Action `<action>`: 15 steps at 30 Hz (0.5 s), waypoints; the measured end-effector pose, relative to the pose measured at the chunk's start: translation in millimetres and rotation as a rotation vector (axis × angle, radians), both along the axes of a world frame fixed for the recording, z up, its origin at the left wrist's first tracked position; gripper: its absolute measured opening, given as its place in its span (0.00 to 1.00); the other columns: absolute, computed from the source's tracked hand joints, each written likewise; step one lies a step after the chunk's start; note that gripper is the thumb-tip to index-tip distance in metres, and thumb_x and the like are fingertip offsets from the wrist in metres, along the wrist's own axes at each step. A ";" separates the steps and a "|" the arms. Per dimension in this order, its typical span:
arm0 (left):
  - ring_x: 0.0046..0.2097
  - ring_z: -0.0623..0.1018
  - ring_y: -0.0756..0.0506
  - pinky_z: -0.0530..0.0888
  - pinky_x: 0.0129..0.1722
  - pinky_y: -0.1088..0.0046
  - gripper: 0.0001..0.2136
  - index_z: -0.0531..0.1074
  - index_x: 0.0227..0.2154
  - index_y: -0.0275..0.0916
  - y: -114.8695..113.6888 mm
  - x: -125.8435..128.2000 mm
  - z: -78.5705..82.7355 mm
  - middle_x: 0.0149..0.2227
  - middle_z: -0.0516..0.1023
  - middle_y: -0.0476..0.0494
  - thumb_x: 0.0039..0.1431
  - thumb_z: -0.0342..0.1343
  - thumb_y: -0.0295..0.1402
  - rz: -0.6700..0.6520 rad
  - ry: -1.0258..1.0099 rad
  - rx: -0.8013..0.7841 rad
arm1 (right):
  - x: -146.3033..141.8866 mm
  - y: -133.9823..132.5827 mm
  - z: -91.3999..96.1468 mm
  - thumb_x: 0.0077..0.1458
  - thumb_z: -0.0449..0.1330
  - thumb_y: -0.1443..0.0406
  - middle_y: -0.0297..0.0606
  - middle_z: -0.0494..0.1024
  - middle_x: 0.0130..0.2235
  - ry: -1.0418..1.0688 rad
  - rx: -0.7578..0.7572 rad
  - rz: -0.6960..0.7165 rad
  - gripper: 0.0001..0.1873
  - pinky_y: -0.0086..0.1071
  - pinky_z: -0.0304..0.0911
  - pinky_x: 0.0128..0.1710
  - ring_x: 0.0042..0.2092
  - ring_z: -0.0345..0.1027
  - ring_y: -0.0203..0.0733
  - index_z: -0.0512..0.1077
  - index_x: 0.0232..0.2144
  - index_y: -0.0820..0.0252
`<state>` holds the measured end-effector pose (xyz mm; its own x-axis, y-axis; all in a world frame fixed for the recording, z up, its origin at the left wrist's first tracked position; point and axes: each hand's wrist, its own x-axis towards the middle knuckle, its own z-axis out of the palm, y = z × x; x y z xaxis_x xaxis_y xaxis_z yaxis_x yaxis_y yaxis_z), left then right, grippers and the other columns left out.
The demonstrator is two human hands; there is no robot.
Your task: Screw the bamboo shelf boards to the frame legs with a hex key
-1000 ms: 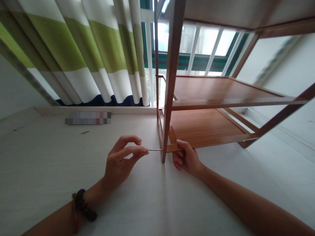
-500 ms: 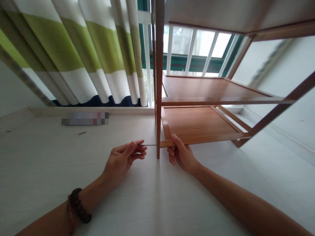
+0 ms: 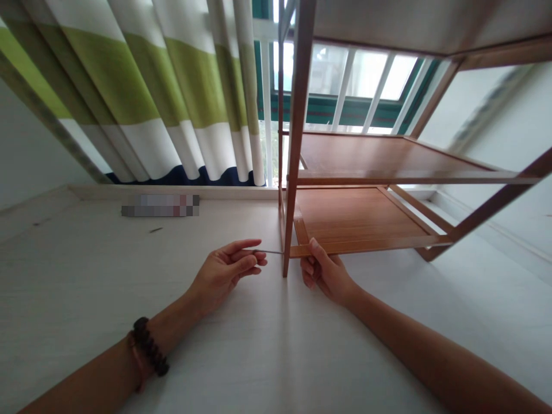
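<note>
Between the thumb and fingers of my left hand (image 3: 230, 267) is a thin grey metal rod, a hex key (image 3: 271, 251) by its look. Its far tip meets the outer side of the shelf's front-left leg (image 3: 292, 172), near the foot; my fingers cover its other end. My right hand (image 3: 325, 270) grips the front rail of the brown wooden shelf's bottom board (image 3: 362, 215), just right of that leg. The thumb lies on top and the fingers curl underneath. The shelf stands upright.
The shelf's middle board (image 3: 388, 155) and a higher board (image 3: 431, 23) hang above my right arm. Behind are a striped curtain (image 3: 142, 86) and a barred window. A blurred-out flat item (image 3: 160, 205) and a small thin piece (image 3: 156, 230) lie on the pale floor (image 3: 86, 287).
My left fingers have shifted on the hex key, the index finger now stretched further out above it. My right hand keeps its hold on the rail. The whole view has shifted slightly.
</note>
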<state>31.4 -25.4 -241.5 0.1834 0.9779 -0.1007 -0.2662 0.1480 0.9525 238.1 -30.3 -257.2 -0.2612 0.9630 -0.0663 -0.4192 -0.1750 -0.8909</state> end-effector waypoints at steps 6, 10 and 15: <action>0.32 0.72 0.51 0.73 0.31 0.75 0.06 0.76 0.24 0.38 -0.5 -0.1 0.7 0.31 0.72 0.47 0.38 0.64 0.29 0.185 0.281 0.439 | -0.3 1.2 0.3 0.46 0.54 0.46 0.25 0.58 0.15 -0.015 0.014 0.019 0.25 0.23 0.49 0.12 0.14 0.55 0.28 0.55 0.19 0.60; 0.29 0.70 0.52 0.69 0.29 0.77 0.04 0.77 0.21 0.42 -5.4 -2.5 5.2 0.25 0.69 0.50 0.39 0.64 0.27 0.296 0.489 0.752 | -0.8 1.4 0.7 0.47 0.54 0.46 0.25 0.58 0.15 -0.022 0.014 0.022 0.24 0.23 0.50 0.12 0.14 0.55 0.28 0.55 0.19 0.60; 0.29 0.72 0.50 0.70 0.29 0.75 0.03 0.76 0.21 0.41 -4.9 -1.9 6.5 0.25 0.72 0.48 0.40 0.63 0.27 0.208 0.445 0.691 | -1.0 0.8 -1.6 0.48 0.53 0.47 0.25 0.58 0.15 -0.015 0.033 0.024 0.23 0.24 0.50 0.13 0.14 0.53 0.27 0.56 0.19 0.60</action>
